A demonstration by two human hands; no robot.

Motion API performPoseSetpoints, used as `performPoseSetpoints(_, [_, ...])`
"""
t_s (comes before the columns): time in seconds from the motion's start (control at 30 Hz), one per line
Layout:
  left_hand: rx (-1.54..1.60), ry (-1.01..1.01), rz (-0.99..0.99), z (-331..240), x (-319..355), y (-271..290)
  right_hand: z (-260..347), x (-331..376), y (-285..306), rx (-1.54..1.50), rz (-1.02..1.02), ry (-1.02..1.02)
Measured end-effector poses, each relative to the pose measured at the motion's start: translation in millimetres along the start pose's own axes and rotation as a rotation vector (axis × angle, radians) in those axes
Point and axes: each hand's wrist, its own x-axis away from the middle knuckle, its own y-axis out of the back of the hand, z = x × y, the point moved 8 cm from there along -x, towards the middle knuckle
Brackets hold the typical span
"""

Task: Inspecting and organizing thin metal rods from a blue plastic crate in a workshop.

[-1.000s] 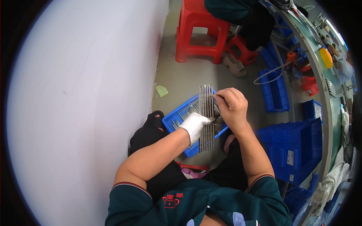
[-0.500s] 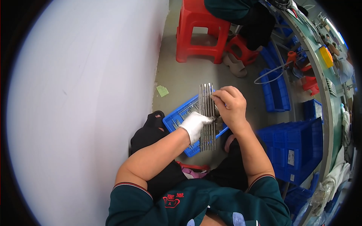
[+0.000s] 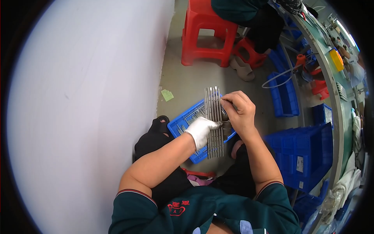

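My left hand (image 3: 199, 130), in a white glove with dark, dirty fingertips, is closed around a row of slim metal rods (image 3: 213, 107). The rods stand side by side, their lengths running away from me. At their far right edge my bare right hand (image 3: 242, 113) pinches with thumb and forefinger, apparently on the outermost rod; the fingertips partly hide the contact. Below both hands a blue plastic crate (image 3: 199, 158) rests between my feet, with more metal rods (image 3: 196, 113) lying in it. Rounded greyish objects (image 3: 226, 130), partly covered, show at the crate's right side.
A white wall (image 3: 85, 97) rises on my left. Ahead stands a red stool (image 3: 208, 43), with a seated co-worker's dark-clothed leg (image 3: 269, 29) beside it. Blue crates (image 3: 292, 152) are stacked to my right, beneath a green-topped bench (image 3: 344, 113). A green paper (image 3: 167, 94) lies on the floor.
The rods have shifted very slightly, their near ends a little closer to me. My right hand has moved marginally to the right and nearer, still pinching at the rods' edge.
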Motion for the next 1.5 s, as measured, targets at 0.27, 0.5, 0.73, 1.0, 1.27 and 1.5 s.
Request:
performPoseSetpoints(0.27, [-0.017,-0.006,-0.068,1.1,-2.0,3.9,11.1,0.3,-0.9,0.131,-0.029,0.118])
performPoseSetpoints(0.5, [-0.006,0.018,-0.032,2.8,-2.8,5.9,4.3,1.4,-1.8,0.085,-0.025,0.049])
performPoseSetpoints(0.73, [-0.020,-0.005,-0.074,1.5,-1.2,4.1,3.4,1.3,-2.0,0.109,-0.036,0.040])
performPoseSetpoints(1.0, [-0.006,0.024,-0.052,2.5,-1.1,2.8,9.9,1.3,-8.3,0.311,0.010,0.167])
performPoseSetpoints(1.27, [-0.054,0.078,0.013,2.1,2.0,-6.1,9.0,-3.5,6.1,0.073,-0.038,0.038])
performPoseSetpoints(1.5, [0.009,0.050,-0.035,3.6,-0.1,-1.5,3.0,-1.8,-1.5,0.100,-0.036,0.047])
